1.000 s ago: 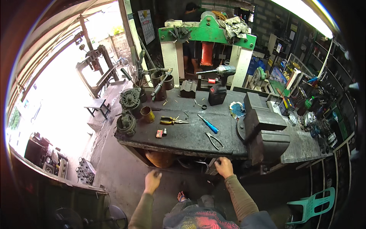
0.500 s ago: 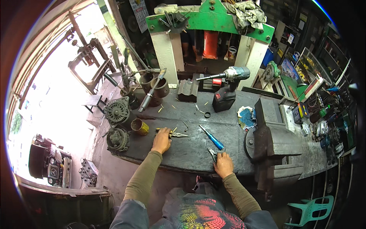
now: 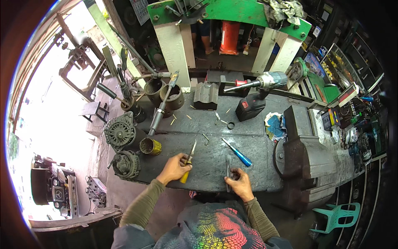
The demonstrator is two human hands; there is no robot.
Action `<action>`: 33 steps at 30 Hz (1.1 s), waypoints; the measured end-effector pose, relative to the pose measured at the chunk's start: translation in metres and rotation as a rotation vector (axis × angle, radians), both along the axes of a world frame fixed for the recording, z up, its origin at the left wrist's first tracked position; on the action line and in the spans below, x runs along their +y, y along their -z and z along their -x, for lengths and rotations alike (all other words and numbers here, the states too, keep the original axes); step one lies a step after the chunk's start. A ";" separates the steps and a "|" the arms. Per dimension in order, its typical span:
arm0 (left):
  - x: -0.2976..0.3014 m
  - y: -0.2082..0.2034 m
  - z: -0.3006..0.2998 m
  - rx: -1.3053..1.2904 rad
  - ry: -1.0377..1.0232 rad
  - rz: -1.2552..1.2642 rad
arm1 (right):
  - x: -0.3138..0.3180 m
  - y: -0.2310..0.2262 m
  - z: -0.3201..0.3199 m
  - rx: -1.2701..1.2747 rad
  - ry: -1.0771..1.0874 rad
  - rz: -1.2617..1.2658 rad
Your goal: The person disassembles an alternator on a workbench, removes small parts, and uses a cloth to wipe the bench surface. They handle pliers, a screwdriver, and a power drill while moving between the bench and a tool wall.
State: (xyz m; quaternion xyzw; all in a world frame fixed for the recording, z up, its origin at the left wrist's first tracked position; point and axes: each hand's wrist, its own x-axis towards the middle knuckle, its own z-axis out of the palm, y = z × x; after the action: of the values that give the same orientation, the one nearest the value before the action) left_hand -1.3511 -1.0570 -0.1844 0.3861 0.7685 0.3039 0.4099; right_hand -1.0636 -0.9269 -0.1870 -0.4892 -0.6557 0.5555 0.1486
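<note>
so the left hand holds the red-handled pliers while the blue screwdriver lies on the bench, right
The colour is wrong: in the head view, the left hand holds yellow-handled pliers, while the blue screwdriver lies on the bench.

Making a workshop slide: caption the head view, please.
Left hand gripping yellow-handled pliers, right hand holding a blurred tool, at a dark workbench.

Forearms [image 3: 143, 203] forward and inward, left hand [image 3: 172, 169] and right hand [image 3: 241, 184] with curled fingers [image 3: 237, 172].
</note>
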 end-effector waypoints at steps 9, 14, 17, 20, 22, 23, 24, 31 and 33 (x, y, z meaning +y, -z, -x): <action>-0.024 0.034 -0.049 -1.603 -0.518 -0.403 | 0.035 0.001 0.116 -0.036 -0.254 -0.411; -0.076 0.033 -0.030 -1.360 -0.550 -0.368 | 0.076 0.059 0.171 -0.318 -0.332 -0.699; -0.108 0.032 -0.023 -1.234 -0.653 -0.374 | 0.076 0.069 0.184 -0.406 -0.350 -0.662; -0.136 0.030 -0.025 -1.162 -0.819 -0.394 | 0.073 0.062 0.183 -0.435 -0.366 -0.650; -0.148 0.029 -0.026 -1.139 -0.901 -0.421 | 0.073 0.057 0.182 -0.468 -0.428 -0.639; -0.152 0.028 -0.028 -1.125 -0.917 -0.431 | 0.073 0.056 0.183 -0.478 -0.457 -0.635; -0.155 0.029 -0.028 -1.115 -0.939 -0.447 | 0.072 0.056 0.184 -0.480 -0.483 -0.645; -0.156 0.032 -0.027 -1.110 -0.967 -0.419 | 0.061 0.033 0.198 -0.444 -0.431 -0.478; -0.155 0.032 -0.025 -1.032 -0.962 -0.386 | 0.064 0.000 0.206 -0.374 -0.334 -0.380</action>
State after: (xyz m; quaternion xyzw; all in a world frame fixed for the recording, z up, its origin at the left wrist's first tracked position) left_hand -1.3262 -1.2119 -0.2166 -0.1210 0.4948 0.7237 0.4656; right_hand -1.2696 -0.8626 -0.1870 -0.4318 -0.8350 0.3403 0.0210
